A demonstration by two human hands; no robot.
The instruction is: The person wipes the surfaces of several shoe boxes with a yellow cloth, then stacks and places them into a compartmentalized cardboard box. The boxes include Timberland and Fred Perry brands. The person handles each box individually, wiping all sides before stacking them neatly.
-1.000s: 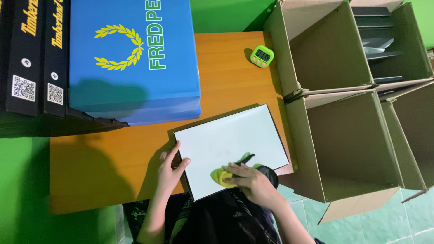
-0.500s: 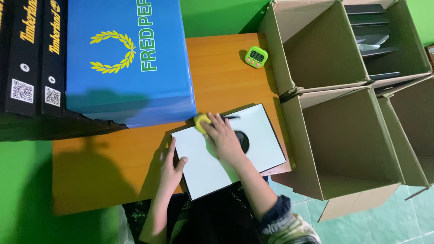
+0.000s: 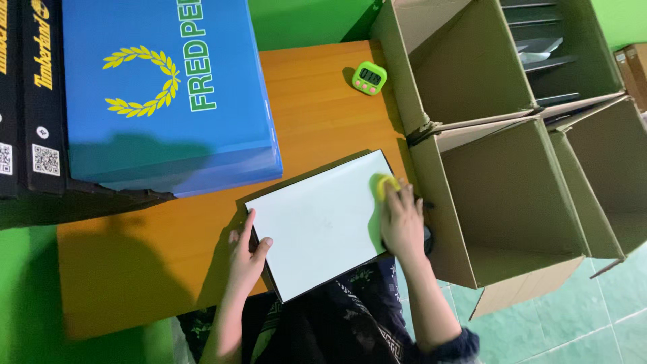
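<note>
On the orange table [image 3: 168,269], the left hand [image 3: 246,253] lies flat with fingers spread on the white board [image 3: 317,222] while the right hand [image 3: 403,226], fingers closed on a yellow wiper [image 3: 384,183], should press evenly along its right edge.

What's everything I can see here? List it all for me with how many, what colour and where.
Whiteboard: one, white with dark edge, near edge of the table.
Yellow pad: one, under the right hand, on the board's right edge.
Table: one, orange wood, centre.
Digital timer: one, green, far side of the table.
Blue box: one, with a yellow wreath, on the table's left.
Black boxes: at least two, far left.
Cardboard boxes: three open, brown, right of the table.
Floor: green tiles, bottom right.
Left hand: on the board's left edge.
Right hand: pressing the pad; fingers spread.
</note>
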